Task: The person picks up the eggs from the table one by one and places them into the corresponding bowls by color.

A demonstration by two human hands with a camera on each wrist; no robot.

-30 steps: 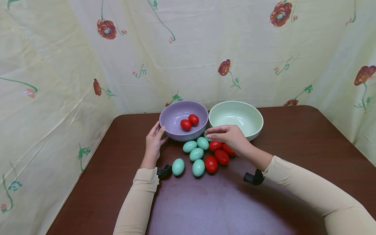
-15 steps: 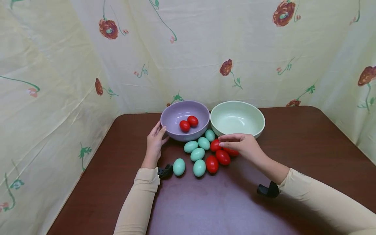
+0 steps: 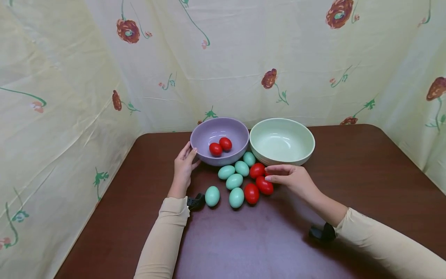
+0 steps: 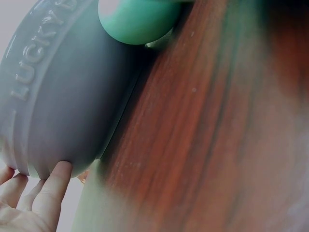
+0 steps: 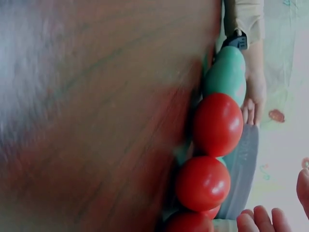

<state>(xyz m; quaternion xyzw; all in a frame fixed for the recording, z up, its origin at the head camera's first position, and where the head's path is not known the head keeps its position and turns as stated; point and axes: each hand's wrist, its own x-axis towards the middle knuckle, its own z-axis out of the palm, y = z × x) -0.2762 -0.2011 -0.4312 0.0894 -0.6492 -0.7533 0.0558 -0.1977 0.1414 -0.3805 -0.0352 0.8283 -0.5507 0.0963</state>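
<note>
My left hand (image 3: 182,170) rests against the left side of the purple bowl (image 3: 205,133), thumb at the rim. In the left wrist view its fingertips touch the bowl's outer wall (image 4: 72,96), which bears raised lettering. Two red eggs (image 3: 215,149) lie inside this bowl. My right hand (image 3: 294,179) hovers at the right end of a cluster of red eggs (image 3: 251,193), thumb and fingers apart; it partly hides one egg behind the fingertips. The right wrist view shows nothing between its thumb and fingers (image 5: 263,220). Several mint-green eggs (image 3: 234,181) lie left of the red ones.
A pale green bowl (image 3: 282,151) stands right beside the purple one near the table's back edge. One mint-green egg (image 3: 212,196) lies apart, close to the left wrist camera (image 3: 196,202). A flowered cloth (image 3: 223,69) hangs behind the brown table (image 3: 230,244).
My right hand has moved right and toward me, from in front of the bowls down to the red eggs. Inside the purple bowl the two red eggs have rolled slightly left. My left hand stays put.
</note>
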